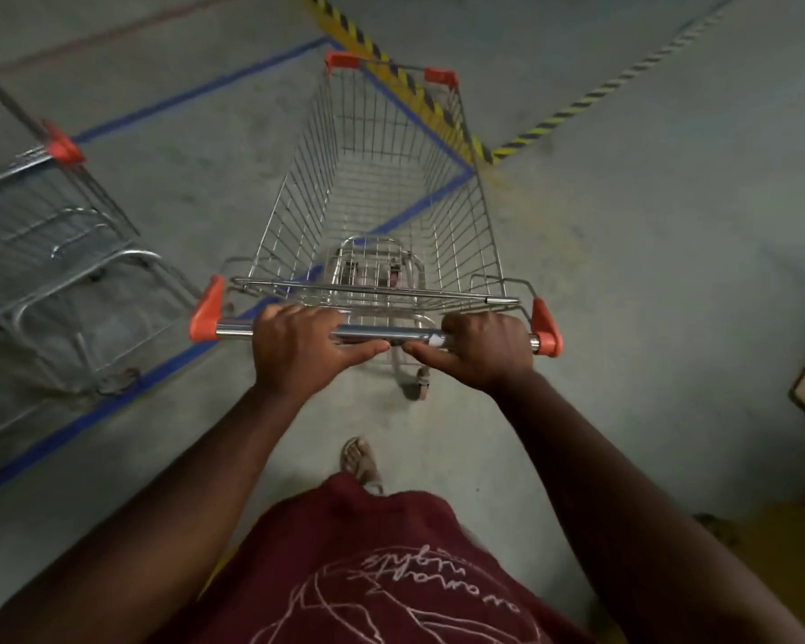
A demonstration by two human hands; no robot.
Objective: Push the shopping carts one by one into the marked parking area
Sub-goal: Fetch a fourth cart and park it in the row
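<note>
Nearest, the left hand and right hand each curl round the chrome handle bar of the shopping cart, thumbs nearly meeting beneath it, a two-handed hold that looks meant for steering. The cart's basket straddles the blue floor line, entering the marked bay. A second cart is parked inside at left, with yellow-black hazard tape beyond.

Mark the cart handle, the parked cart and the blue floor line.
cart handle [382,333]: head view, bare bar between the hands.
parked cart [43,253]: head view, its wire basket.
blue floor line [196,90]: head view, far stretch.
</note>
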